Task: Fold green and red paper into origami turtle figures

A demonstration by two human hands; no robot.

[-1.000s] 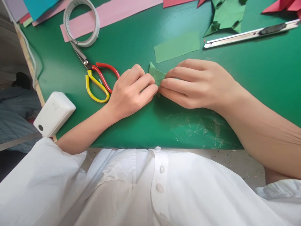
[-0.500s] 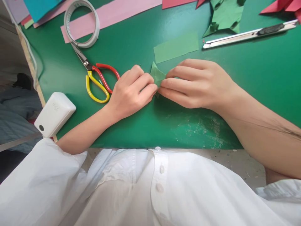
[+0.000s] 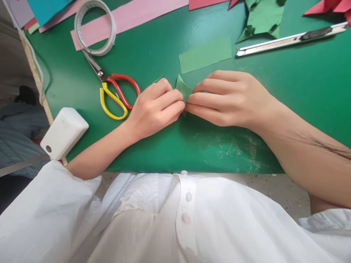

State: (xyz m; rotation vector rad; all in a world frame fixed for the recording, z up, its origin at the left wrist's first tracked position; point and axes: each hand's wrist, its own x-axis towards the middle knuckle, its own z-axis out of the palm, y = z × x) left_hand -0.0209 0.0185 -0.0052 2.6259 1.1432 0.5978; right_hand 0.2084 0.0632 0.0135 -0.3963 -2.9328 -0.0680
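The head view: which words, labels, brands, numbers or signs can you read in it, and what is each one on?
"35", on the white box, tilted and faint; the smaller characters beside it are too blurred to read.
Faint marks inside the tape roll: too blurred to tell whether they are print.
I can read nothing else.

White tape roll (image 3: pixel 113 29), upper left, lying on pink paper strip (image 3: pixel 148 14). Scissors (image 3: pixel 112 81) with red and yellow handles below it, blade tips at roll's rim. White power bank (image 3: pixel 61 135), left side, near edge of green table (image 3: pixel 164 155). Snap-off cutter (image 3: pixel 292 39), upper right. Blue paper (image 3: pixel 52 9), top left.
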